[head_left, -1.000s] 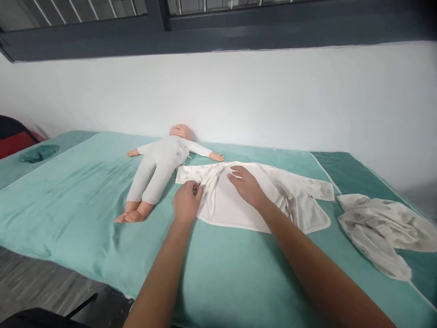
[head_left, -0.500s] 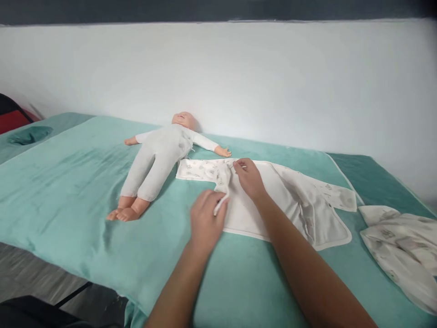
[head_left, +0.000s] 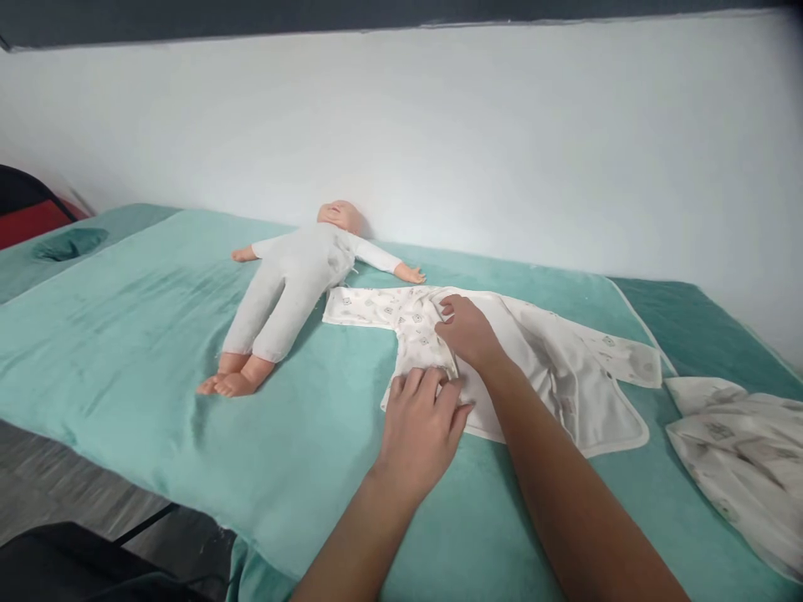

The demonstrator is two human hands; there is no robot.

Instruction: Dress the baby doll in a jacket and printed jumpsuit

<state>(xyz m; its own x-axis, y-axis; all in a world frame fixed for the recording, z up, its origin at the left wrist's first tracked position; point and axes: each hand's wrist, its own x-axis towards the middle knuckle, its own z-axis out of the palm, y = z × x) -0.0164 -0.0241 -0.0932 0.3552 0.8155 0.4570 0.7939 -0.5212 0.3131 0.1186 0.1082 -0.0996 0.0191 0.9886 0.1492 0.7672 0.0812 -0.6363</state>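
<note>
A white printed baby shirt (head_left: 417, 334) lies spread on the green cover, its front opened out and its plain inner side showing on the right. My left hand (head_left: 423, 422) rests on the lower part of the left front panel, fingers extended over the cloth and thumb apart. Higher up, my right hand (head_left: 470, 330) has its fingers curled at that panel's inner edge, pinching the cloth near the neckline. To the left lies a baby doll (head_left: 294, 276) on its back in a white body, one arm stretched toward the shirt's left sleeve.
A second printed white garment (head_left: 740, 460) lies crumpled at the right. The green cover (head_left: 138, 351) runs over the bed, which stands against a white wall (head_left: 439, 142). A red and black item (head_left: 34, 217) is at the far left, and a dark object (head_left: 69, 564) sits at the lower left.
The left front panel has gone from folded back to lying over leftward, with its printed side showing. My left hand has moved right and released its pinch; my right hand has shifted slightly right and down.
</note>
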